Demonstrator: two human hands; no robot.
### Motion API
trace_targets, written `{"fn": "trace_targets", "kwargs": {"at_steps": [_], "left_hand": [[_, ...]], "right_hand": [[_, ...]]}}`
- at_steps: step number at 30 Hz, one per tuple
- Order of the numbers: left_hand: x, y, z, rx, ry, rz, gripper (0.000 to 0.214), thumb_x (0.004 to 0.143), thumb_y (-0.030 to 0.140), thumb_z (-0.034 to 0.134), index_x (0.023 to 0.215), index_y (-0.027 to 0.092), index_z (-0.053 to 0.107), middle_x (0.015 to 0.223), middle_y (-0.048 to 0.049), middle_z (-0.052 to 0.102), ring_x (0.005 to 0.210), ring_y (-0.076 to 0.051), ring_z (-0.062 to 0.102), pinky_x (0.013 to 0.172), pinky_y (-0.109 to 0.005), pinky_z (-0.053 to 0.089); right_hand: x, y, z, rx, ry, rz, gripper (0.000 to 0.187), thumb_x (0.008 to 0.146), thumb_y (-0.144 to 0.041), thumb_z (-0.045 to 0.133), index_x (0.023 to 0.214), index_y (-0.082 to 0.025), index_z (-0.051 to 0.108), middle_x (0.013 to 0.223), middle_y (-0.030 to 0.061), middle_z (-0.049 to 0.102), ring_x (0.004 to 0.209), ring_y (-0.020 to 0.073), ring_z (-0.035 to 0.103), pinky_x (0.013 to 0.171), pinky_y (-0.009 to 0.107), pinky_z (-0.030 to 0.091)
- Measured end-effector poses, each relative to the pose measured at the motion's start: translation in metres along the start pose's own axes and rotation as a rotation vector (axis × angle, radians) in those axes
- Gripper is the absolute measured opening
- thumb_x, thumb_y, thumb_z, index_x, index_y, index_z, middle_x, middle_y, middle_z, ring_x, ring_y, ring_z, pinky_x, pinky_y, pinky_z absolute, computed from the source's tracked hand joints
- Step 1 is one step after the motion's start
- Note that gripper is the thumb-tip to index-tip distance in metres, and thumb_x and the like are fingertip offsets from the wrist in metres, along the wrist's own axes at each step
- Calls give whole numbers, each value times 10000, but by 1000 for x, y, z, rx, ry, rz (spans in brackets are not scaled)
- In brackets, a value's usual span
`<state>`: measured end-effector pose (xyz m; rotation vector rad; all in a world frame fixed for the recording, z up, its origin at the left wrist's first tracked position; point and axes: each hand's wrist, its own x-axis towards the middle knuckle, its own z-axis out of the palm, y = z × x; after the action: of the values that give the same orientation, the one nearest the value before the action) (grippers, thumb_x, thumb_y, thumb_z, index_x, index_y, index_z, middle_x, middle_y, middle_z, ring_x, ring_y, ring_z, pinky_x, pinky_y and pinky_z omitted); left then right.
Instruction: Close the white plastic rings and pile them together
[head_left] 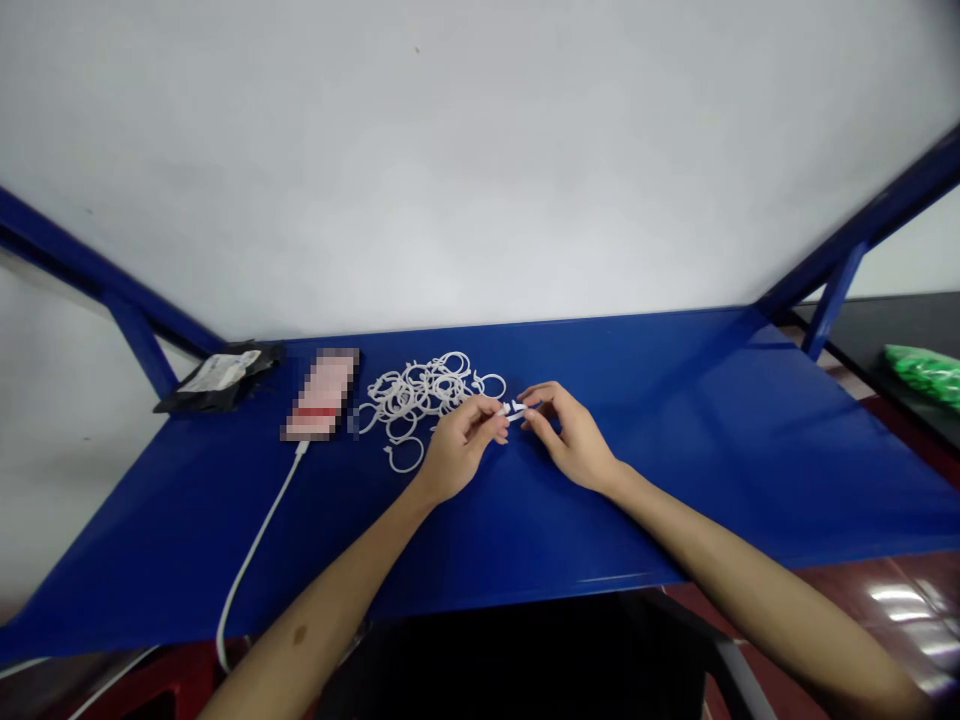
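Between my two hands, just above the blue tabletop, is a small white plastic ring with a clasp on it. My left hand pinches its left side between thumb and fingers. On the other side, the fingertips and thumb of my right hand close on its right end. Much of the ring is hidden by my fingers. A loose pile of white plastic rings lies behind and to the left of my left hand, several of them overlapping. One ring lies apart at the pile's near edge.
Left of the pile lies a phone with a white cable running off the front edge. A black plastic packet sits at the far left of the blue table. Blue frame bars flank both sides; a white wall stands behind.
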<state>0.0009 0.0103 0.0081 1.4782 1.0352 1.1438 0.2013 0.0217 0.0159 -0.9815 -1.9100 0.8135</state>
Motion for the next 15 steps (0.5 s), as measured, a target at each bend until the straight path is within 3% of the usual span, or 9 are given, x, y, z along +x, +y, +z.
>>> {"fn": "trace_targets", "kwargs": {"at_steps": [2,6,11,15], "left_hand": [[-4,3,0,1,-15,35,153,936,344,610,980,197,617,856,-18,697,740,-136,700,729,-283,590],[-9,8,3,-47,101,52,164,948,345,585,1018,198,606,843,-7,673,684,-116,678,679,-267,587],[-11,8,11,-95,99,-1,158,932,352,599,958,197,591,784,13,647,626,-102,635,594,-237,559],[-13,8,11,-46,63,-31,169,917,361,610,905,194,589,764,13,639,606,-100,602,543,-223,520]], "right_hand": [[-2,-2,4,100,-3,67,162,1012,-375,510,1068,-224,530,1060,68,666,758,144,684,723,322,555],[-5,-7,9,249,-26,159,188,999,-401,539,1049,-220,538,864,11,689,696,130,693,666,271,540],[-6,-9,13,263,-28,136,223,994,-421,541,1069,-213,571,842,1,686,636,105,655,628,249,515],[-5,-9,11,211,-69,113,227,996,-415,540,937,-203,598,781,-12,668,588,91,609,578,227,477]]}}
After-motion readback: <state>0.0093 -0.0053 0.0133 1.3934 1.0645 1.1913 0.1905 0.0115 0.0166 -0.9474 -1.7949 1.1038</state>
